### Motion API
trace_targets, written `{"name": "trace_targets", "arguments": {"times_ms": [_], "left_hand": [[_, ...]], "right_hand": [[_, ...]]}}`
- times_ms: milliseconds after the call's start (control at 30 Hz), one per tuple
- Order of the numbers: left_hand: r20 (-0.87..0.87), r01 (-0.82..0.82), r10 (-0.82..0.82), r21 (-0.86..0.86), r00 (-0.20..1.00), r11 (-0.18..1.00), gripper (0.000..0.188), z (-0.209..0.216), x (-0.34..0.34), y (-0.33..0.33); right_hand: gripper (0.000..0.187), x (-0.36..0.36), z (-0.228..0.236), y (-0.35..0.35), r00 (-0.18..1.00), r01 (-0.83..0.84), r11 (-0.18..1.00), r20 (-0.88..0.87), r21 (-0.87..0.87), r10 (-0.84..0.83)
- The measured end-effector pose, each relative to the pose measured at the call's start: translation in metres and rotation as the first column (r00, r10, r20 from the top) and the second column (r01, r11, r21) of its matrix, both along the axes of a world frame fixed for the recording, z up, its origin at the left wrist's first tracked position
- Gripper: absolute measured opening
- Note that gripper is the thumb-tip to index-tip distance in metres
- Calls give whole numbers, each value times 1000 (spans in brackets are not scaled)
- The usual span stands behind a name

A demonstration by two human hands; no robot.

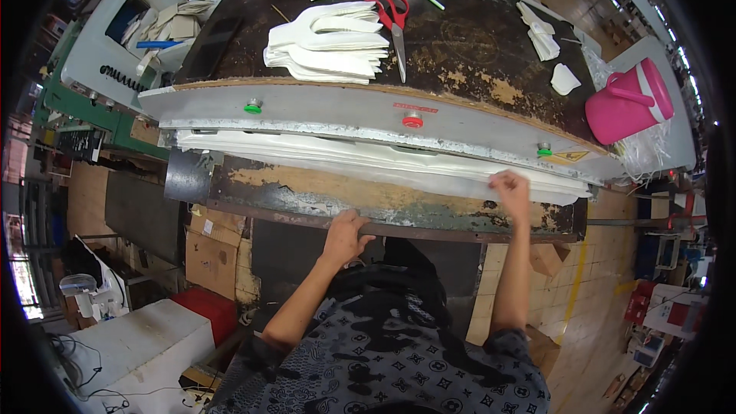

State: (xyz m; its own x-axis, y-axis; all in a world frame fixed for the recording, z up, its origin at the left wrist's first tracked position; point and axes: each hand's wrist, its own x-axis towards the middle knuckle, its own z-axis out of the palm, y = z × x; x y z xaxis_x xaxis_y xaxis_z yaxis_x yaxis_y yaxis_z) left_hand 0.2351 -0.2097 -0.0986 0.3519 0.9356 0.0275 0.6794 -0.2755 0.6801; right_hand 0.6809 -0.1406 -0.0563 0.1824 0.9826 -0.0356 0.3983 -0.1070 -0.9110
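My left hand [346, 236] rests on the front edge of a worn, paint-flaked board [322, 192], its thumb apart from the fingers and nothing visible in it. Farther right, my right hand [512, 188] is closed with fingers curled, over the near edge of long, layered white sheets [445, 175]. Whether it pinches a sheet is not visible. Those sheets stretch left to right along the board, their far side running under a grey metal machine beam [330, 111]. The beam carries a red button [412, 120] between two green buttons [253, 107].
On the dark machine top lie a stack of white cut-out pieces [330, 42], red-handled scissors [395, 27] and white scraps [540, 34]. A pink jug [625, 103] stands at the right end. Cardboard boxes [212, 249] are on the left below the board.
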Motion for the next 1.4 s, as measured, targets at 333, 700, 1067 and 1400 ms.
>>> {"name": "trace_targets", "arguments": {"times_ms": [333,700,1067,1400], "left_hand": [[-22,10,-10,0,1000,1000,42,8,6,3],[-26,17,-17,6,1000,1000,41,3,2,1],[-66,203,-224,-234,972,951,36,7,-12,-6],[-16,338,-339,151,940,929,34,-17,98,92]], "right_hand": [[36,-140,-39,-105,921,-163,986,354,-36,165],[38,-157,-32,-105,909,-114,993,402,-15,110],[87,-157,-73,-98,828,175,860,-400,-480,-392],[76,-187,-73,-80,120,335,542,-535,-771,-836]]}}
